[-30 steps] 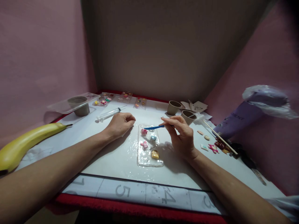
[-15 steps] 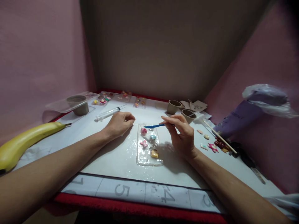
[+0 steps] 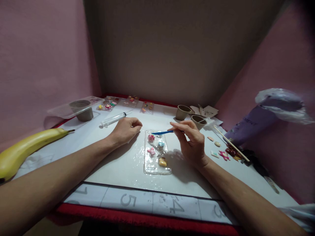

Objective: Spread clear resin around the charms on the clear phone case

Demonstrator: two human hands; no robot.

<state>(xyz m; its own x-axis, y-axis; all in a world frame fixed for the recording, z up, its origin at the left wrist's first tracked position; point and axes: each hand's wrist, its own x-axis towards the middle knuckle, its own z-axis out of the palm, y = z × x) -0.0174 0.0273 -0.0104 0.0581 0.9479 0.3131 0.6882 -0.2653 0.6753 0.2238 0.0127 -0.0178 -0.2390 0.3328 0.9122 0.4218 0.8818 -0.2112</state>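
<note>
A clear phone-case-shaped piece (image 3: pixel 155 167) lies flat on the white board, with a pink charm (image 3: pixel 151 137), a blue one (image 3: pixel 160 144), a pink rabbit-like one (image 3: pixel 151 151) and a yellow one (image 3: pixel 162 161) on it. My right hand (image 3: pixel 190 141) pinches a thin blue tool (image 3: pixel 162 132), whose tip is over the top end of the case, by the upper pink charm. Whether it touches is unclear. My left hand (image 3: pixel 126 131) rests on the board left of the case, fingers curled in; anything inside them is hidden.
A syringe (image 3: pixel 113 120) lies beyond my left hand. A yellow banana (image 3: pixel 29 149) and a grey cup (image 3: pixel 85 113) stand left. At right are two cups (image 3: pixel 182 113), loose charms (image 3: pixel 223 155), a wooden stick (image 3: pixel 232 144) and a purple roll (image 3: pixel 251 126). Decorated cases (image 3: pixel 147 107) lie behind.
</note>
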